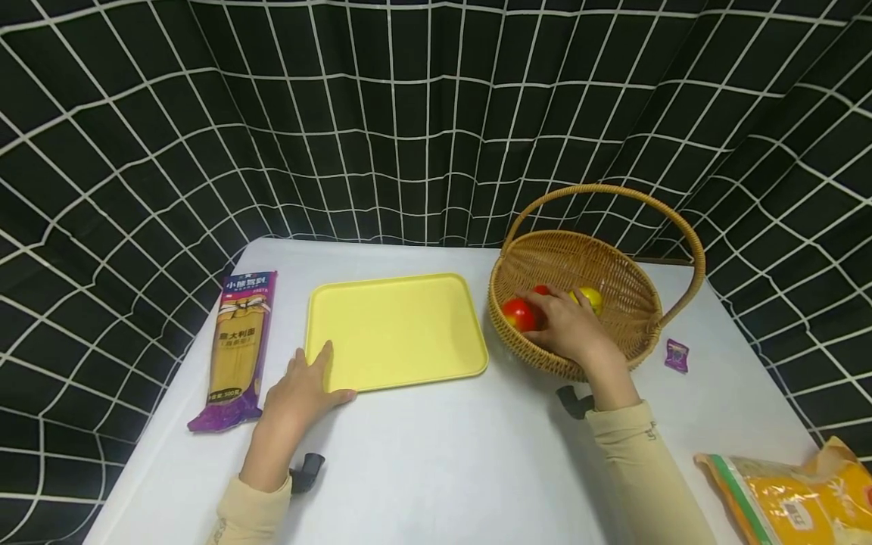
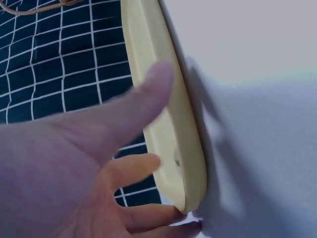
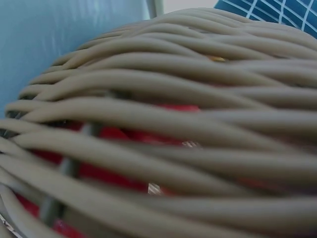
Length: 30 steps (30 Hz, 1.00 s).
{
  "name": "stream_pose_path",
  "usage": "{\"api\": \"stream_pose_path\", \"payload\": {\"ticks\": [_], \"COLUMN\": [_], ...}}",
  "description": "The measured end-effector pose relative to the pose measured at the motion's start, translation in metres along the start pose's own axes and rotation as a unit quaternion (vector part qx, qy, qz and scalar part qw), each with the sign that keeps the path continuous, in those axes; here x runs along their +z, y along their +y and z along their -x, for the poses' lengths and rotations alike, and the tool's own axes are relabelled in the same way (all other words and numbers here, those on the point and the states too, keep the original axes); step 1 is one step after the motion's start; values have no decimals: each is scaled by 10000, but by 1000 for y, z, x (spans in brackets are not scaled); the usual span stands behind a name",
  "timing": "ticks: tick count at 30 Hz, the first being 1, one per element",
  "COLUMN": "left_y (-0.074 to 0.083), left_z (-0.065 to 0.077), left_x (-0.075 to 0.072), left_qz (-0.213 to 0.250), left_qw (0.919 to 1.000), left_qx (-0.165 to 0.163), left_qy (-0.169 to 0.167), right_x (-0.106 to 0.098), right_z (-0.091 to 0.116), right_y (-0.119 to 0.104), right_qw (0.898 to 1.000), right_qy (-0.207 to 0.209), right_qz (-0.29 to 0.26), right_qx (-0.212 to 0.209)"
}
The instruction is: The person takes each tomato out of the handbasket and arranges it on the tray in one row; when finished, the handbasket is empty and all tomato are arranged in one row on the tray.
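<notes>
The left hand (image 1: 297, 390) is lying spread at the near left corner of a yellow tray (image 1: 395, 329), its thumb standing apart from the fingers. The right hand (image 1: 572, 327) is leaning over the near rim of a wicker basket (image 1: 565, 253), its fingers dipping inside beside a red fruit (image 1: 518, 313); whether they are pinching it, I cannot tell. A second red piece (image 1: 541, 290) and a yellow fruit (image 1: 591, 298) are showing around the fingers, and red is peeping through the weave in the right wrist view. On the white worktop (image 1: 436, 454), a pasta packet (image 1: 238, 341) is lying left of the tray, while a small purple packet (image 1: 677, 356) is resting right of the basket and an orange bag (image 1: 797, 492) is occupying the near right corner.
</notes>
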<state>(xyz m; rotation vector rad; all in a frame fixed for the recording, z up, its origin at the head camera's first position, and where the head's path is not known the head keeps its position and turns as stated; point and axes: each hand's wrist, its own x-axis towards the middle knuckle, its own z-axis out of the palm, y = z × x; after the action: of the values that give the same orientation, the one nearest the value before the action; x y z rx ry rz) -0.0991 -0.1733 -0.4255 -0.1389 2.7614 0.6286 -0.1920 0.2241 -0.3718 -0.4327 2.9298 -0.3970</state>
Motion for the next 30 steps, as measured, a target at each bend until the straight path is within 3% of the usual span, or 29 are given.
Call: {"api": "stream_pose_path", "payload": {"ticks": [9, 16, 23, 30], "left_y": [1, -1, -1, 0], "left_z": [8, 6, 5, 4], "left_x": [-5, -3, -4, -7], "left_qz": [-661, -674, -794, -897], "left_qw": [9973, 9970, 9958, 9951], "left_qx": [226, 215, 262, 274], "left_qy": [228, 328, 368, 311], "right_x": [1, -1, -14, -34], "right_z": [-1, -1, 0, 5], "right_y": [-1, 0, -3, -20], "right_qw": [10000, 9989, 9944, 9861], "right_qy": [32, 210, 620, 1331], "right_qz": [6, -401, -843, -948], "right_qx": [-58, -128, -172, -292]}}
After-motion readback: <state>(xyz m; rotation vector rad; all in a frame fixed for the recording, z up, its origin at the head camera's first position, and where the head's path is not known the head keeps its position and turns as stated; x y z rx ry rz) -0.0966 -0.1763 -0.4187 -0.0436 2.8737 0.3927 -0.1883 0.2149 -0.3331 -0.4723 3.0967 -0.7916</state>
